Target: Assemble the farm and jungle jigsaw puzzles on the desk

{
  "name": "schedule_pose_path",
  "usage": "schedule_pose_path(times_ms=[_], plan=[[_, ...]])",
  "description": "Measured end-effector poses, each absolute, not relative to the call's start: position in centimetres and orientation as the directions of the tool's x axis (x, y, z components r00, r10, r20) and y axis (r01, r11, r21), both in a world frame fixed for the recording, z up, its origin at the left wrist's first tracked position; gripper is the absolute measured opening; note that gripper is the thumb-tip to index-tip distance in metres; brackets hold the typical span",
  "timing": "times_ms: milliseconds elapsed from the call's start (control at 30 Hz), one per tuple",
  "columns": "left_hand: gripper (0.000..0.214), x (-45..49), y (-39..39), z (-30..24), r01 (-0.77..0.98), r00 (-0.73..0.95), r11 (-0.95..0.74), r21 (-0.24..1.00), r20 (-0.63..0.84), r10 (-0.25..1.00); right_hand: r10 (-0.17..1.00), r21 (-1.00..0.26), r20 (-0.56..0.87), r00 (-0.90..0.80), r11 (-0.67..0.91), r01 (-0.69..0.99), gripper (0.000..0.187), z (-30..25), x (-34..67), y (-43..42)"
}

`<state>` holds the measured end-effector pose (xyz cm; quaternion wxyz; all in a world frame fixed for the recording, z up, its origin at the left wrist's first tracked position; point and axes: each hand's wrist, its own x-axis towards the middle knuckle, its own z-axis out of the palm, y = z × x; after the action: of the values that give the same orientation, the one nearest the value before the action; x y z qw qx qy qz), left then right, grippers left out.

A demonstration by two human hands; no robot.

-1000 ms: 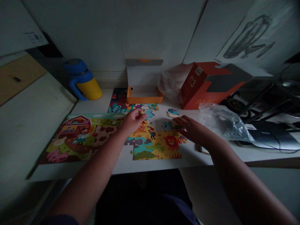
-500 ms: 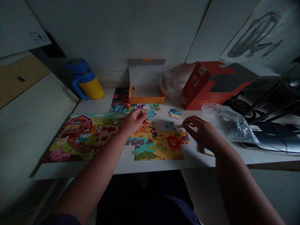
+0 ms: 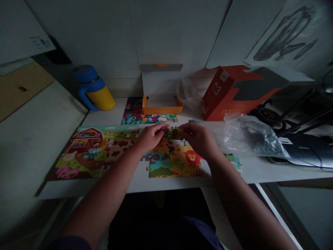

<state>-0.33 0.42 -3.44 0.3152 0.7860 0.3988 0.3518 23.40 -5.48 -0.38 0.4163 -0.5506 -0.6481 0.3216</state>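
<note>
A partly assembled jigsaw puzzle [image 3: 161, 172] with a lion, a hippo and a crocodile on yellow ground lies on the table in front of me. Over its upper edge my two hands meet. My right hand [image 3: 199, 137] pinches a puzzle piece [image 3: 173, 133] with dark green and yellow on it. My left hand [image 3: 151, 137] is closed at the left side of that piece, thumb and index finger together; the fingers partly hide what lies between them. Under my right forearm, a few loose pieces [image 3: 235, 161] lie on the table, and another loose piece [image 3: 194, 121] sits beyond the hand.
A farm puzzle [image 3: 91, 152] lies left, and a dark floral puzzle [image 3: 132, 111] lies partly under an open orange box [image 3: 162, 110]. Behind stand a blue-yellow jug [image 3: 96, 90] and a red box [image 3: 229, 93]. Clear plastic bags [image 3: 252, 135] lie at the right.
My right hand has moved left from the puzzle's right side to meet my left hand over the upper edge. My left hand has shifted slightly right. Loose pieces at the right now show more.
</note>
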Motion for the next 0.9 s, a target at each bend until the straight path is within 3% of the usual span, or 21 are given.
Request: schedule_pose_path(times_ms=[300,600,767,833,900], plan=[[0.036,-0.5,0.2,-3.1,0.373,0.486,-0.465,0.803,0.258,0.835,0.907,-0.718,0.416,-0.072,0.376,0.586,0.018,-3.0,22.3,-4.3],[0.023,0.0,0.4,-4.0,0.273,0.550,-0.462,0.844,0.257,0.795,0.917,-0.655,0.369,-0.153,0.373,0.657,0.024,-2.6,22.5,-4.6],[0.017,-0.2,0.5,-3.9,0.304,0.528,-0.498,0.812,0.292,0.798,0.916,-0.648,0.363,-0.169,0.379,0.660,0.021,-2.7,22.3,-4.6],[0.018,-0.2,0.4,-3.7,0.314,0.487,-0.477,0.821,0.292,0.823,0.929,-0.671,0.343,-0.135,0.344,0.657,0.021,-2.7,22.5,-4.6],[0.020,-0.2,0.3,-3.4,0.337,0.428,-0.442,0.831,0.283,0.858,0.943,-0.714,0.333,0.001,0.252,0.653,0.022,-2.7,23.1,-4.4]])
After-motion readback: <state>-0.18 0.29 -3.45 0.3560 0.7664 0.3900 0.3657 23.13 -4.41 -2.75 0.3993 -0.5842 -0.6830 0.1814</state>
